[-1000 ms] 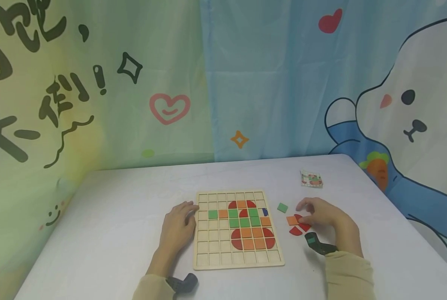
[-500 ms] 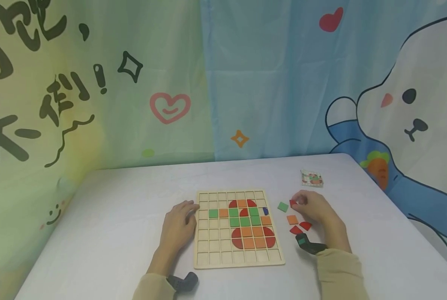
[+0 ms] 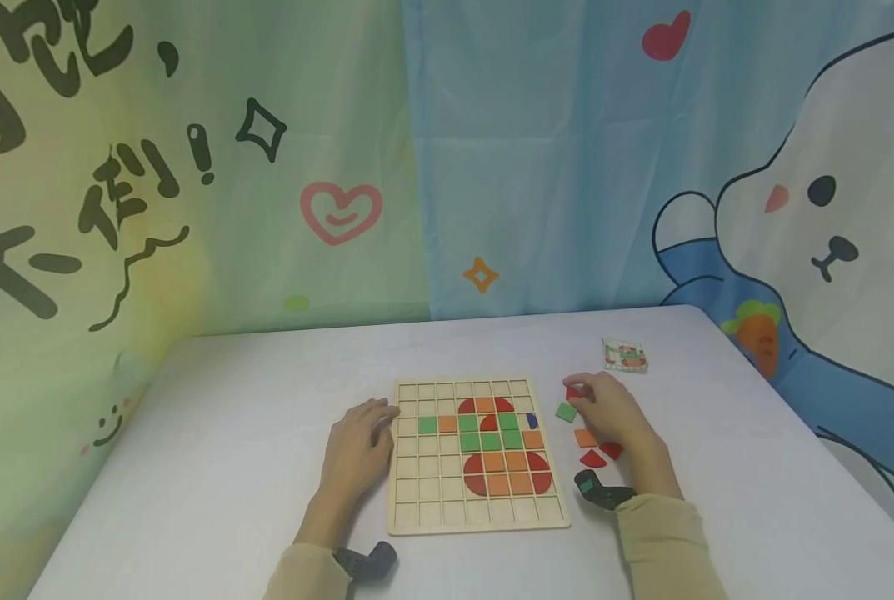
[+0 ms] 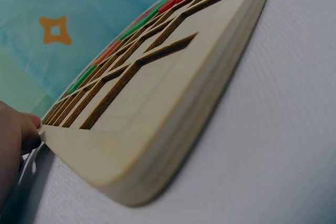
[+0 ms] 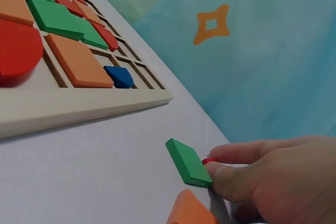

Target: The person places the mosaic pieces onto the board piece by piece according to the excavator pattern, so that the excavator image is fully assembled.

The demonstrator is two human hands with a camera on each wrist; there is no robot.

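A square wooden grid board (image 3: 424,492) lies on the table, its cells partly filled with green, orange, red and blue tiles. My left hand (image 3: 358,446) rests at the board's left edge, fingertips touching the rim, fingers relaxed. To the right of the board, my right hand (image 3: 607,408) pinches a red quarter-round tile (image 3: 571,392) between thumb and fingers; in the right wrist view only a sliver of that red tile (image 5: 208,160) shows. Just below it lies a loose green square tile (image 3: 566,412), overlapped by the thumb in the right wrist view.
Nearer to me, by the right wrist, lie an orange square tile (image 3: 585,438) and two red quarter-round tiles (image 3: 592,459). A small printed picture card (image 3: 625,356) lies at the back right of the white table (image 3: 267,400). A printed curtain (image 3: 506,167) hangs behind.
My right hand has picked a red tile from the loose pieces and carried it left and away from me, to beside the green tile. The left hand has stayed at the board's edge.
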